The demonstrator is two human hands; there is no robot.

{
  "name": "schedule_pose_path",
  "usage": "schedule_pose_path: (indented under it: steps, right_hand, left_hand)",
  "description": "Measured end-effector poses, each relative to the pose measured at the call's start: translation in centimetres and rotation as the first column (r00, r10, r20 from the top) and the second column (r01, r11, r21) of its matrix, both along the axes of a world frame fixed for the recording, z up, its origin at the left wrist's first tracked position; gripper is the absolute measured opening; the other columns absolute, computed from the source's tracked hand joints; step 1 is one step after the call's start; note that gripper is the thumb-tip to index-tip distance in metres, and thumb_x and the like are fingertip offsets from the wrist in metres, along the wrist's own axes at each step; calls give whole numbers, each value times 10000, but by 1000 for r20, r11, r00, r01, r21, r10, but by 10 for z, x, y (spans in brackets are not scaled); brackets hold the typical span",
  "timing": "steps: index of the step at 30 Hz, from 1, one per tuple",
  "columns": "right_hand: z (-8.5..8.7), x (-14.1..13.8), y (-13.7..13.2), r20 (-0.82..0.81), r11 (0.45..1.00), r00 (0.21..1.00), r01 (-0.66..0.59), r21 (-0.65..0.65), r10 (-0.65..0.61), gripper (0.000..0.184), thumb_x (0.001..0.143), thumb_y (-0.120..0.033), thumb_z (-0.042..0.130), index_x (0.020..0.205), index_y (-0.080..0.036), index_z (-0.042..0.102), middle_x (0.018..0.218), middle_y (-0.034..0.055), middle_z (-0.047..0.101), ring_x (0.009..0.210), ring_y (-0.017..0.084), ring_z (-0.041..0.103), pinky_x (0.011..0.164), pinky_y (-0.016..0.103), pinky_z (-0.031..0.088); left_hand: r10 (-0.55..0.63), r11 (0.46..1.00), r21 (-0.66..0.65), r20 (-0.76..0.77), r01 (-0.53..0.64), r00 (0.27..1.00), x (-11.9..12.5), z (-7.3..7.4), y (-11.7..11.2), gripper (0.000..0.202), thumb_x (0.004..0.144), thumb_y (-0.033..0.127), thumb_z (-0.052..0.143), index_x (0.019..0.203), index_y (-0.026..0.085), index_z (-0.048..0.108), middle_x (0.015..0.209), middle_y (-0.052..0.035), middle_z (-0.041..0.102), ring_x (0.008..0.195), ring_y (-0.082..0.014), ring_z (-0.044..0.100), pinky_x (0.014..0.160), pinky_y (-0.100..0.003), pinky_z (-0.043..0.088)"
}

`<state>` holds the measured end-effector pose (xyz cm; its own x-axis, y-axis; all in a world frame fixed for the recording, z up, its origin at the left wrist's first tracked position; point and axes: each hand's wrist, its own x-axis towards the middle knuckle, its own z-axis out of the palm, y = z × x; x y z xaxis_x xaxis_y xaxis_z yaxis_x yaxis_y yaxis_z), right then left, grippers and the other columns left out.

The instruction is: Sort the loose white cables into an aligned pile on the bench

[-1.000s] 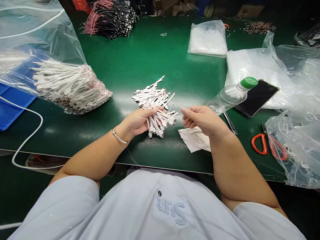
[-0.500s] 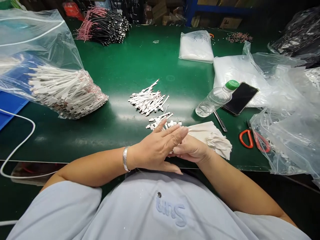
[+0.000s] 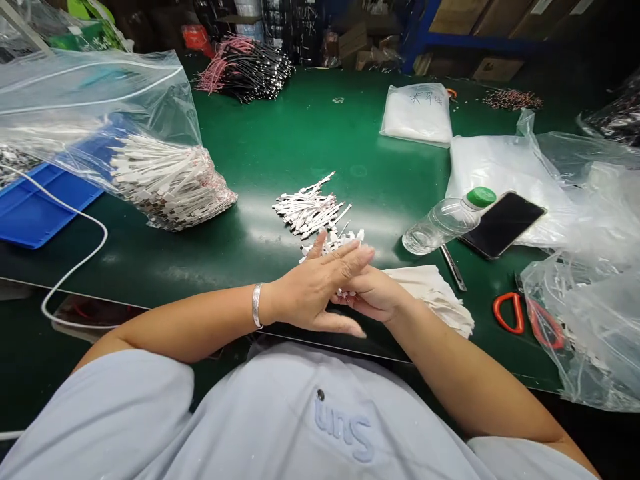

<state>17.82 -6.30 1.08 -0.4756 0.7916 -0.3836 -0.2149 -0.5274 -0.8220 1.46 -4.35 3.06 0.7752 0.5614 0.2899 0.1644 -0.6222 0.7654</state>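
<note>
My left hand (image 3: 320,290) lies flat with its fingers stretched out, pressed over my right hand (image 3: 373,297) near the table's front edge. Between the two hands sits a bunch of short white cable pieces (image 3: 336,244), and their ends stick out beyond my left fingers. My right hand curls round the bunch from below. A loose pile of the same white pieces (image 3: 309,208) lies on the green table (image 3: 280,147) just beyond. A white cloth (image 3: 435,293) lies under and to the right of my right hand.
A clear bag of white cable pieces (image 3: 170,183) lies at the left over a blue tray (image 3: 35,213). A water bottle (image 3: 445,223), a phone (image 3: 503,223), red-handled scissors (image 3: 520,313) and plastic bags (image 3: 590,300) fill the right. Black and pink cables (image 3: 245,67) lie at the back.
One second ago my left hand gripped the bunch alone with the right hand apart. The hands then came together near the table edge, the left now flat over the right.
</note>
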Motion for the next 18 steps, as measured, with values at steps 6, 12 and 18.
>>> schedule_pose_path:
  steps: [6, 12, 18]
  right_hand:
    - [-10, 0, -2, -181, 978, 978, 70, -198, -106, 395, 596, -157, 855, 960, -149, 699, 745, 13, 702, 619, 86, 630, 607, 186, 523]
    - [-14, 1, -3, -171, 967, 981, 51, -251, -96, 342, 616, -133, 839, 934, -136, 713, 788, 38, 735, 671, 104, 679, 649, 194, 558]
    - [-15, 6, -3, -192, 961, 981, -16, -277, -39, 357, 656, -122, 821, 993, -145, 707, 886, 51, 751, 759, 114, 712, 702, 191, 572]
  left_hand:
    - [600, 784, -374, 255, -495, 758, -10, -1, 15, 616, 867, 346, 589, 1419, 253, 333, 1515, -103, 367, 1432, -249, 298, 1151, -378, 255]
    - [348, 850, -361, -163, -384, 923, -38, -3, 37, 295, 798, 323, 644, 1051, 172, 636, 1072, -81, 643, 974, -203, 574, 859, -293, 435]
    - [69, 992, -56, -505, -113, 860, -54, -1, 41, 126, 736, 272, 710, 830, 191, 685, 857, -49, 597, 830, -198, 525, 770, -307, 379]
